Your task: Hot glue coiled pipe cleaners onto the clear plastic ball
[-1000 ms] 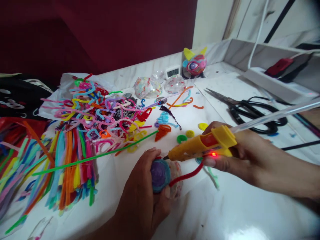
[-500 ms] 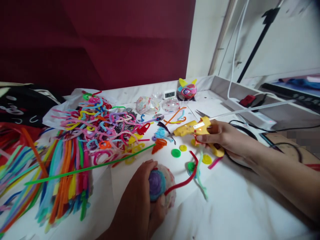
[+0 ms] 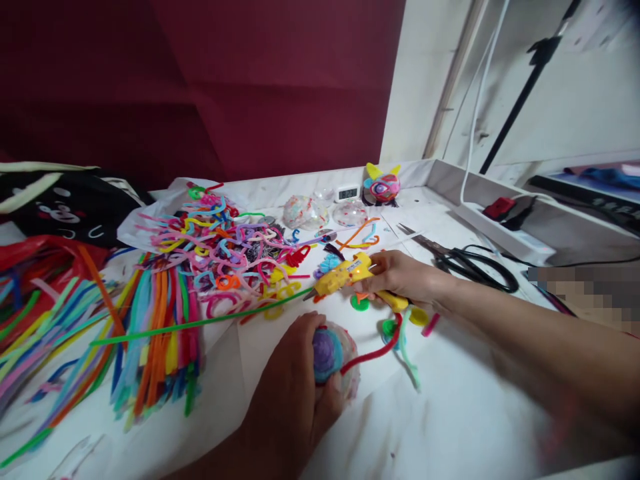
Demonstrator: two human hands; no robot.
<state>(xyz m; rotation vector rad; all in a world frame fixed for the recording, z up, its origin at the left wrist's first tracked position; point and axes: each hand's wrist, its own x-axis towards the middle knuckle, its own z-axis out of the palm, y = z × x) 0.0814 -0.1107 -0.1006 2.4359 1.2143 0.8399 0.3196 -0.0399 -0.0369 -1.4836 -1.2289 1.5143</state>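
My left hand (image 3: 293, 393) is wrapped round a clear ball (image 3: 337, 363) with a purple and blue pipe-cleaner spiral stuck on it. A red pipe cleaner (image 3: 373, 350) curls out from the ball to the right. My right hand (image 3: 400, 277) grips a yellow glue gun (image 3: 347, 275), held low over the table behind the ball, nozzle pointing left toward a long green pipe cleaner (image 3: 200, 321). Small green and yellow coiled discs (image 3: 359, 303) lie under the gun.
Heaps of coloured pipe cleaners (image 3: 150, 313) cover the left of the white table (image 3: 450, 413). Black scissors (image 3: 465, 260), clear balls (image 3: 305, 212), a small clock (image 3: 347, 193) and a finished decorated ball (image 3: 383, 185) lie behind. A white power strip (image 3: 505, 233) sits at right.
My right hand has carried the glue gun away from the ball, back and then leftward, lowering it toward the table. My left hand keeps its hold on the ball.
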